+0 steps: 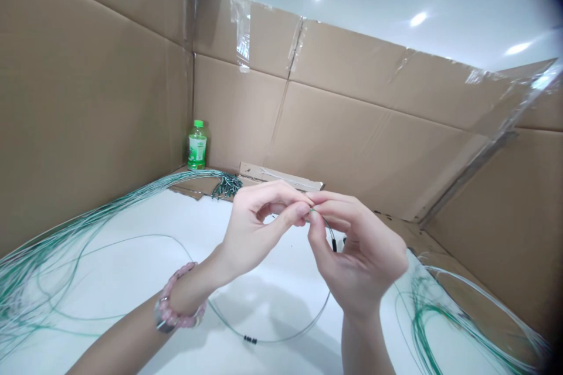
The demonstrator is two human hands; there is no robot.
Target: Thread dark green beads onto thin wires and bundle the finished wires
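Observation:
In the head view, my left hand (259, 228) and my right hand (358, 252) meet fingertip to fingertip above the white table. Both pinch a thin green wire (312, 209), of which only a short bit shows between the fingers. A thin wire loop (303, 333) hangs or lies below my hands, with a group of small black sleeves (250, 340) at its bottom. Another black sleeve (334, 244) sits on wire beside my right palm. My fingers hide the wire ends. A pink beaded bracelet (180, 299) circles my left wrist.
A long bundle of green and white wires (101, 211) runs along the left, ending in dark tips (227, 185). More wires (433, 322) curl at the right. A green bottle (197, 146) stands in the back left corner. Cardboard walls (352, 123) enclose the table (197, 228).

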